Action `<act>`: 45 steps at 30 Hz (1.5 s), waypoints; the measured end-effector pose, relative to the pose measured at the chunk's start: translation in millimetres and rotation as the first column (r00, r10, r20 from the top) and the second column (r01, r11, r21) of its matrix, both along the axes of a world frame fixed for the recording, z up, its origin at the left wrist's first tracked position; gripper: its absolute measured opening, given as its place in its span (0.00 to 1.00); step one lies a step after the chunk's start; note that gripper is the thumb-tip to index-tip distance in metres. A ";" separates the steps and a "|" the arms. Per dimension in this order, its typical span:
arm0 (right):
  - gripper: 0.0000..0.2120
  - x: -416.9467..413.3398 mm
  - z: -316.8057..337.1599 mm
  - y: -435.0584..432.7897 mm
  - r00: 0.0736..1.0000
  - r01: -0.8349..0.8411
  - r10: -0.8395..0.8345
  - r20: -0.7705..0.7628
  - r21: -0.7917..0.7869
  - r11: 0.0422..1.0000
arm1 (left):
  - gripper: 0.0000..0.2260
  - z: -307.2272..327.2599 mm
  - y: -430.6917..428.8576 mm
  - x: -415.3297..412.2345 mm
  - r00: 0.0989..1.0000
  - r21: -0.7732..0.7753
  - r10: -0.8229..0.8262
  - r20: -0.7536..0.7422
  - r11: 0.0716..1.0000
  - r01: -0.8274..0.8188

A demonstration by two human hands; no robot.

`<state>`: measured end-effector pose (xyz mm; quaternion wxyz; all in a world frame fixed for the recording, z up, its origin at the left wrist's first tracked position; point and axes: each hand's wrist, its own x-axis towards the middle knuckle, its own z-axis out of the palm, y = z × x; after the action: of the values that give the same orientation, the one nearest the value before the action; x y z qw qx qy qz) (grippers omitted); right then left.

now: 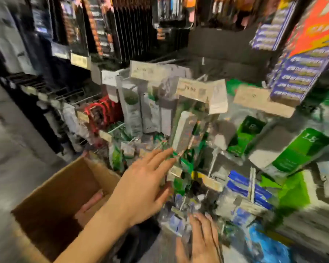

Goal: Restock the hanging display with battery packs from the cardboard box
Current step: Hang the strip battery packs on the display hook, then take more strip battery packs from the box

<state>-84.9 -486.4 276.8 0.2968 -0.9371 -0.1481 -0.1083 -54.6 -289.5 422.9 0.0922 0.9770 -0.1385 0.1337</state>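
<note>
Left hand (141, 188), fingers straight, against hanging battery pack (186, 133); right hand (199, 238) seemingly flat below. Shove could unhook pack.

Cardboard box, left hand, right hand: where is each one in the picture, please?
cardboard box (65, 185): head view, inner wall.
left hand (141, 188): head view, back of hand.
right hand (199, 242): head view, back of hand.

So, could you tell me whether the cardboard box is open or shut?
Open: the cardboard box is uncovered on top, its inner walls showing.

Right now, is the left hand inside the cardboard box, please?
No, the left hand reaches straight-fingered to the hanging packs beyond the cardboard box.
</note>
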 end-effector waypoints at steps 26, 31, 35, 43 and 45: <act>0.30 -172.7 -3.0 276.0 0.994 -0.078 0.080 -0.073 0.025 0.997 | 0.27 -168.4 289.9 -267.4 0.857 -0.084 0.345 -0.383 0.911 -0.404; 0.35 -192.9 -24.2 294.3 0.950 -0.141 0.059 -0.305 -0.251 0.958 | 0.27 -180.7 313.0 -247.8 0.877 -0.115 0.238 -0.417 0.944 -0.311; 0.35 -181.3 -31.9 303.7 0.933 -0.135 0.023 -0.359 -0.289 0.948 | 0.27 -197.1 315.3 -214.5 0.862 -0.207 0.162 -0.480 0.934 -0.290; 0.34 -126.3 -63.5 339.5 0.839 -0.205 0.113 -0.533 -0.118 0.972 | 0.28 -231.5 329.5 -171.7 0.733 -0.352 0.083 -0.675 0.837 -0.419; 0.34 -109.1 -71.8 346.9 0.826 -0.203 0.118 -0.551 -0.094 0.975 | 0.26 -248.4 342.3 -152.0 0.683 -0.268 0.121 -0.721 0.860 -0.435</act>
<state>-194.0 -139.5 204.9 0.2639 -0.9330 -0.1442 0.1979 -206.7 52.9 174.5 0.3216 0.9221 0.0911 -0.1947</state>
